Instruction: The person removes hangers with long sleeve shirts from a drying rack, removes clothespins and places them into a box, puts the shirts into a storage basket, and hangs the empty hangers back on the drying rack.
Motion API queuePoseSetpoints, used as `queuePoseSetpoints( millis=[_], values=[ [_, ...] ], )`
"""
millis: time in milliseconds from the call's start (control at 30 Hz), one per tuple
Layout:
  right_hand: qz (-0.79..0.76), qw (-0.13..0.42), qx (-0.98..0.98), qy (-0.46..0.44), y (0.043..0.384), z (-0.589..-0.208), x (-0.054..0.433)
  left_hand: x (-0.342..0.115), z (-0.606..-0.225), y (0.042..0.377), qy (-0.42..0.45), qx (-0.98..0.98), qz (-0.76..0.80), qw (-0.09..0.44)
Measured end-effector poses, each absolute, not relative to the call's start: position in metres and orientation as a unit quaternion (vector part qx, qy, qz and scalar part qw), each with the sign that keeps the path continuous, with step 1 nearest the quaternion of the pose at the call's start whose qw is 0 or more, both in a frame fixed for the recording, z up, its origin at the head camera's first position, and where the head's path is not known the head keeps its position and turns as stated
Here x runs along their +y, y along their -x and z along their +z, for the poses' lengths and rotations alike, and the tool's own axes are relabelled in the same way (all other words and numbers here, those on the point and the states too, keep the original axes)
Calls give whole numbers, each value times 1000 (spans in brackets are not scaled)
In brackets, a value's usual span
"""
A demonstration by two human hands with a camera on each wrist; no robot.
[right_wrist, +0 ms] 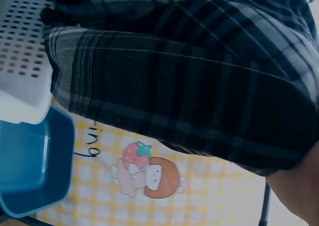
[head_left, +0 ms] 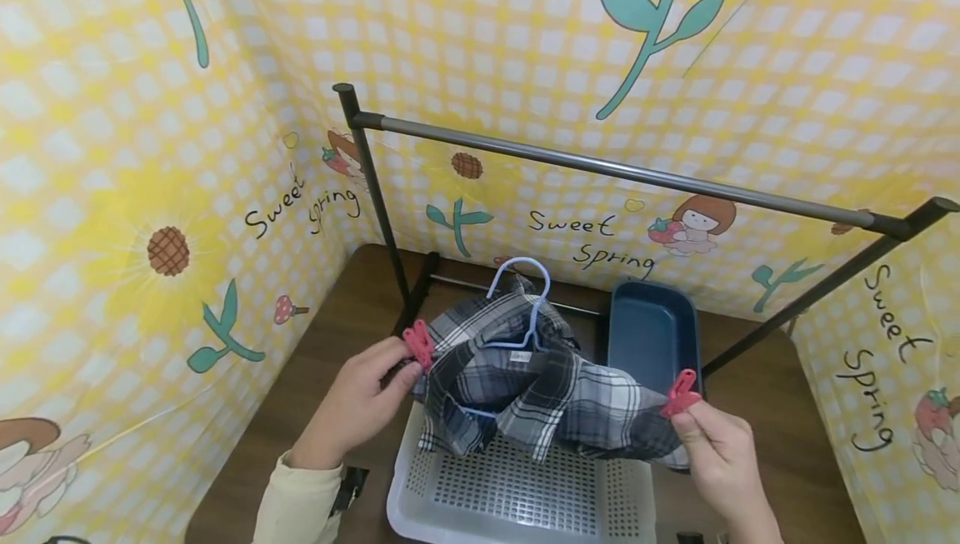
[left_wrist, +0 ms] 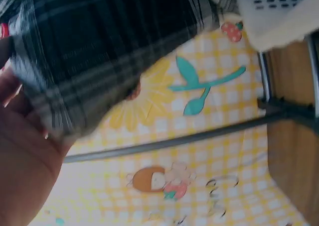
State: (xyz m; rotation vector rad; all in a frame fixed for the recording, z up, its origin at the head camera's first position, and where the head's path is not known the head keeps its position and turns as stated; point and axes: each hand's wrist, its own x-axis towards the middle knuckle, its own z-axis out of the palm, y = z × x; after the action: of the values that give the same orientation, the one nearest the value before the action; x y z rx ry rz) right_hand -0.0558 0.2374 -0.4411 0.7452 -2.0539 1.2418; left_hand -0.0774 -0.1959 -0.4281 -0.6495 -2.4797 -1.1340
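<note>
A grey, black and white plaid shirt (head_left: 611,402) is stretched between both hands, on a light purple hanger (head_left: 546,281) whose hook stands up through the collar. My left hand (head_left: 360,398) pinches the shirt at its left end, beside a red clothespin (head_left: 418,344). At the opposite end, my right hand (head_left: 716,448) grips the sleeve, fingertips right below another red clothespin (head_left: 681,392). In the left wrist view, dark plaid cloth (left_wrist: 114,42) lies over the fingers. The right wrist view shows the sleeve (right_wrist: 174,86) covering most of that hand.
Below the shirt sits a white perforated basket (head_left: 517,486) on a brown table (head_left: 262,436). A dark blue bin (head_left: 652,319) stands behind at right. A clothes rack with a grey top rail (head_left: 600,165) spans the back, before a yellow checked curtain (head_left: 465,27).
</note>
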Motion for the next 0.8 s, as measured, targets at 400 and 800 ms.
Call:
queuePoseSetpoints(
  millis=[400,800],
  values=[
    [499,111,-843,-169,48,-421,241,-189,-448,82,256,-853,-349,293],
    [495,48,-856,-140,53,-421,244,-188,-454,81,257,-850,-346,303]
  ],
)
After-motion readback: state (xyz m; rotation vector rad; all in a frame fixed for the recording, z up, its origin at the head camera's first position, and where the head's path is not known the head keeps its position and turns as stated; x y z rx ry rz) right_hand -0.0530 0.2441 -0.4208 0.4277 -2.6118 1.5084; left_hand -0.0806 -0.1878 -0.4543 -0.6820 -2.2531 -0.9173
